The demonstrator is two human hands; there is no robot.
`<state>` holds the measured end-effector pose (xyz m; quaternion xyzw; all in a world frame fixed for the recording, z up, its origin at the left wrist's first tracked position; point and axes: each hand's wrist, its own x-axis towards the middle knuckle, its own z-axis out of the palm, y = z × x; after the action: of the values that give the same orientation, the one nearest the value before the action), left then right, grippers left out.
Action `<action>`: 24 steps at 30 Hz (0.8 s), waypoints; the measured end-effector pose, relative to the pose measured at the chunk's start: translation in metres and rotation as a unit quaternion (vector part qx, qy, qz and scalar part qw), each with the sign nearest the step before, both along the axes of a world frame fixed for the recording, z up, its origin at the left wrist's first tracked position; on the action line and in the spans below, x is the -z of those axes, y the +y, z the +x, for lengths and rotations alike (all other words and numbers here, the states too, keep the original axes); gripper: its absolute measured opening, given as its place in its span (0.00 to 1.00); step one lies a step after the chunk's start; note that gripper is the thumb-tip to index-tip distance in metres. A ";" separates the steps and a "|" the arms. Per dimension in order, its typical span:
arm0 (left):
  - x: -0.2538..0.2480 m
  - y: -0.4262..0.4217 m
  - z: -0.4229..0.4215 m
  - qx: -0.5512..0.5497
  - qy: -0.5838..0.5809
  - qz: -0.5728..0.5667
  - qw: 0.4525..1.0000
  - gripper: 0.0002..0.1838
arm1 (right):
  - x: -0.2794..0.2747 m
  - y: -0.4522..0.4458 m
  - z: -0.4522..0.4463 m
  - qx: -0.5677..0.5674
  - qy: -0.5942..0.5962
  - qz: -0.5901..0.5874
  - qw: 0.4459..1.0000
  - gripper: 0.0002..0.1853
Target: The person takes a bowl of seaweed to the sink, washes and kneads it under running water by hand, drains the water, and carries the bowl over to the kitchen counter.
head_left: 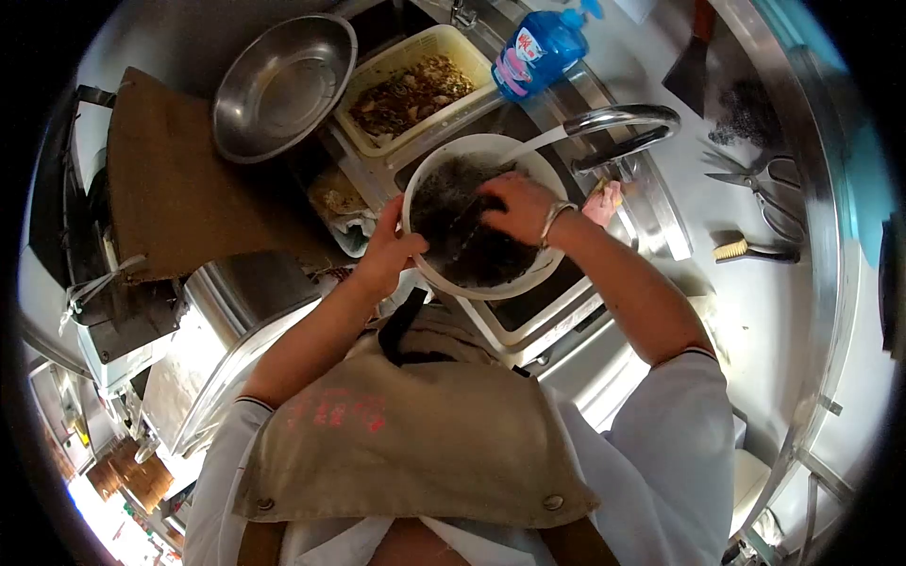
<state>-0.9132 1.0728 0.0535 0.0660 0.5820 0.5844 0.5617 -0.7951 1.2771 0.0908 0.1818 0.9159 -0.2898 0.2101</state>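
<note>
A round white bowl [550, 170] stands at the sink under running water, holding dark, wet, shredded-looking contents [453, 222] whose kind I cannot make out. My left hand [385, 253] is closed on the bowl's left rim, thumb toward the inside. Inside the bowl, my right hand [521, 208] has its fingers curled down into the dark contents; the fingertips are hidden. A metal bracelet circles the right wrist. From the curved metal faucet [628, 118], a white stream of water falls into the bowl.
Behind the bowl is a cream basin [453, 42] of food scraps. A steel bowl [283, 90] stands at back left, a blue soap bottle [540, 55] at the back. Scissors [763, 189], a wooden brush [750, 251] and a cleaver-like blade [689, 75] lie to the right.
</note>
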 end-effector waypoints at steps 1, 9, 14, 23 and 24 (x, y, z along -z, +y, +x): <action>0.004 -0.001 0.000 -0.001 -0.001 0.005 1.000 0.41 | 0.016 0.011 0.001 0.046 0.008 -0.016 0.999 0.26; -0.002 0.001 0.003 -0.006 -0.012 0.009 1.000 0.41 | 0.126 0.026 -0.078 -0.145 -0.264 -0.003 0.954 0.29; 0.006 0.001 0.001 -0.013 -0.008 0.009 1.000 0.42 | 0.098 0.000 -0.092 -0.224 -0.226 0.030 0.948 0.23; -0.001 0.002 0.001 -0.018 -0.023 0.017 0.999 0.42 | 0.024 -0.052 0.006 -0.353 -0.141 0.093 0.920 0.28; 0.001 0.001 0.001 -0.020 -0.021 0.020 0.999 0.42 | 0.025 -0.056 -0.001 -0.346 -0.176 0.098 0.916 0.28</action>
<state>-0.9118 1.0742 0.0528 0.0535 0.5593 0.6081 0.5609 -0.7965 1.2215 0.0660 -0.0791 0.8933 -0.0709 0.4366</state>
